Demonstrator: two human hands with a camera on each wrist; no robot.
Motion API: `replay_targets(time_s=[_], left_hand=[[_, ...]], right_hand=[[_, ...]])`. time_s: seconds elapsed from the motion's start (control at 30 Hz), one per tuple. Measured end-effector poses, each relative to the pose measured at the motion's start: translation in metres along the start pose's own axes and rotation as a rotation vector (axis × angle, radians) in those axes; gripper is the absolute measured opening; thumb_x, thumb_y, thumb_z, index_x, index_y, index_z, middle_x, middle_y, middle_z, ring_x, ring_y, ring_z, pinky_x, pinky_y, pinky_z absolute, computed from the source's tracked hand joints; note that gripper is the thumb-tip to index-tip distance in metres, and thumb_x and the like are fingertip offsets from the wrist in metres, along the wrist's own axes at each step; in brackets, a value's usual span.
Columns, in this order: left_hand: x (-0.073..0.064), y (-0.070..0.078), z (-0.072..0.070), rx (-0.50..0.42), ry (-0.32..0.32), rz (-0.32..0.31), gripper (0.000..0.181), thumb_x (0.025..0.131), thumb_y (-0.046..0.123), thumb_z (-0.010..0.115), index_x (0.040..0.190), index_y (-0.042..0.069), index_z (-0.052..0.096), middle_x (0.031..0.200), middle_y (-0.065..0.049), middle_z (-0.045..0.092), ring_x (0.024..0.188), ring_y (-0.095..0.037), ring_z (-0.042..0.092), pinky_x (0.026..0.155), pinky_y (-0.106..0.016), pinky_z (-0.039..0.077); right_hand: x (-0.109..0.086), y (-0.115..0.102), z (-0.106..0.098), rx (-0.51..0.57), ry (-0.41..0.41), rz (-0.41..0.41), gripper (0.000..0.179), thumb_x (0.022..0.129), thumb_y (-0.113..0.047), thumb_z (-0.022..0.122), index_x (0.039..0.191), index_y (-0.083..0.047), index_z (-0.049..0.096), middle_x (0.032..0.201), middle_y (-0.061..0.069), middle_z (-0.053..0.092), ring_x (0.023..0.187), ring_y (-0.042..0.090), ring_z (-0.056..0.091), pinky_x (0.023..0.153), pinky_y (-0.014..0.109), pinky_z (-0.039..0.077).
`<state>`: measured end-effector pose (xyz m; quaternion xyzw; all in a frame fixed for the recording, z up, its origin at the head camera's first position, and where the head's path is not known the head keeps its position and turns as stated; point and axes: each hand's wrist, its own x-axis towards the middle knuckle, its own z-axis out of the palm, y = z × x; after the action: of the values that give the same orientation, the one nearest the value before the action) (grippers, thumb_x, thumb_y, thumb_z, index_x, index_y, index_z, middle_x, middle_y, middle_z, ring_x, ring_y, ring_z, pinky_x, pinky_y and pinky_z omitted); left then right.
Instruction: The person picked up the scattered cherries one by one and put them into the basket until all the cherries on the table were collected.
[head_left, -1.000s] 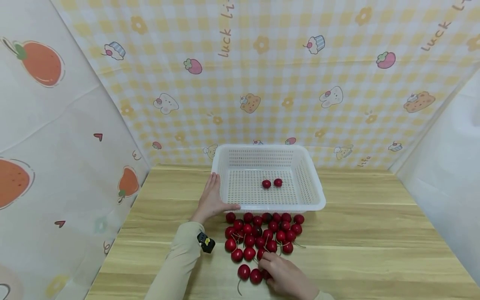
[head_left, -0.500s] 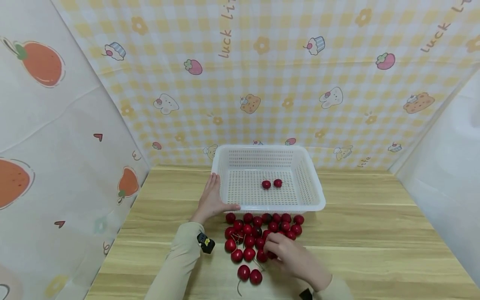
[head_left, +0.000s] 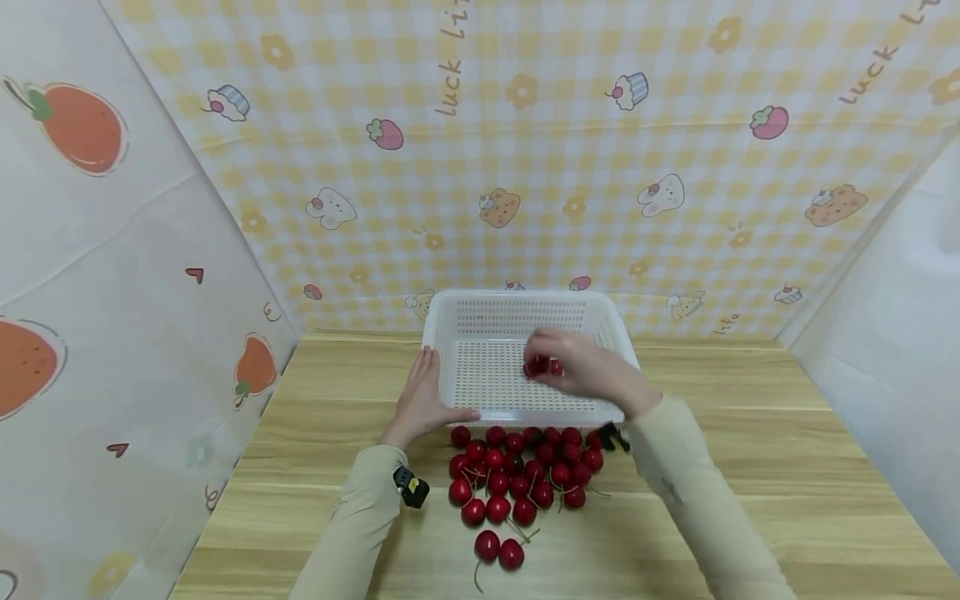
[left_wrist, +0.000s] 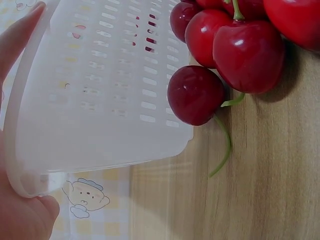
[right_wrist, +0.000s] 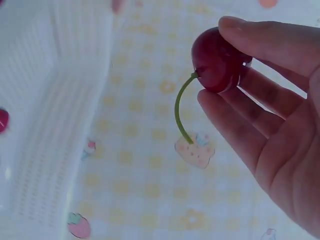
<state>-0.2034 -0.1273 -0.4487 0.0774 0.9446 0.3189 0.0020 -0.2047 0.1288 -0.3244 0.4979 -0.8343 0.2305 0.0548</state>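
My right hand [head_left: 573,362] is over the white plastic basket [head_left: 495,417], pinching a dark red cherry [right_wrist: 212,57] between thumb and fingertips. A curved green stem hangs from that cherry in the right wrist view. Below the hand in the head view, a cherry [head_left: 557,367] lies on the basket floor. My left hand [head_left: 423,404] rests on the basket's near left corner, thumb along the front rim and fingers straight along the left rim. Several cherries [head_left: 498,482] lie massed on the table just in front of the basket, some with stems.
Two cherries [head_left: 498,550] lie apart from the pile, nearer the front. The wooden table [head_left: 750,467] extends to both sides. Behind the basket rises a yellow checked cloth [head_left: 480,167], with a white printed cloth [head_left: 135,250] on the left.
My right hand took a cherry from the small front group, passed over the pile, and moved up and away over the basket with it. The left hand stayed on the rim.
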Motion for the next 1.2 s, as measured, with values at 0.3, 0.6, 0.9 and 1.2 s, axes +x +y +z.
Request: replay_targets(time_s=[0.3, 0.6, 0.9, 1.2], left_hand=[[-0.002, -0.001, 0.0, -0.013, 0.018, -0.002, 0.133, 0.049, 0.057, 0.08, 0.143, -0.004, 0.008, 0.151, -0.019, 0.003, 0.139, -0.027, 0.0, 0.113, -0.04, 0.006], [-0.002, -0.002, 0.001, -0.046, 0.051, 0.031, 0.133, 0.047, 0.057, 0.081, 0.143, -0.003, 0.013, 0.15, -0.02, 0.007, 0.139, -0.027, 0.002, 0.113, -0.042, 0.007], [-0.003, 0.001, -0.001, -0.062, 0.052, 0.039, 0.132, 0.047, 0.055, 0.082, 0.144, -0.002, 0.013, 0.15, -0.02, 0.008, 0.139, -0.027, 0.002, 0.113, -0.042, 0.007], [-0.003, 0.0, 0.0, -0.061, 0.06, 0.035, 0.131, 0.047, 0.056, 0.082, 0.143, -0.003, 0.014, 0.15, -0.021, 0.009, 0.139, -0.028, 0.003, 0.112, -0.043, 0.008]], right_hand=[[0.059, 0.076, -0.006, 0.083, -0.136, 0.293, 0.014, 0.076, 0.001, 0.067, 0.089, -0.001, 0.063, 0.088, 0.009, 0.057, 0.082, 0.02, 0.054, 0.073, 0.031, 0.05], [0.064, 0.126, 0.039, 0.189, -0.329, 0.655, 0.011, 0.076, -0.002, 0.067, 0.084, -0.005, 0.059, 0.079, 0.005, 0.059, 0.073, 0.017, 0.052, 0.064, 0.026, 0.046], [0.056, 0.135, 0.072, 0.168, -0.413, 0.86, 0.018, 0.076, -0.002, 0.069, 0.092, -0.003, 0.062, 0.084, 0.006, 0.062, 0.076, 0.021, 0.056, 0.065, 0.031, 0.048], [0.049, 0.129, 0.088, 0.033, -0.484, 0.919, 0.014, 0.077, -0.004, 0.069, 0.088, -0.011, 0.065, 0.087, 0.002, 0.06, 0.079, 0.02, 0.052, 0.061, 0.029, 0.044]])
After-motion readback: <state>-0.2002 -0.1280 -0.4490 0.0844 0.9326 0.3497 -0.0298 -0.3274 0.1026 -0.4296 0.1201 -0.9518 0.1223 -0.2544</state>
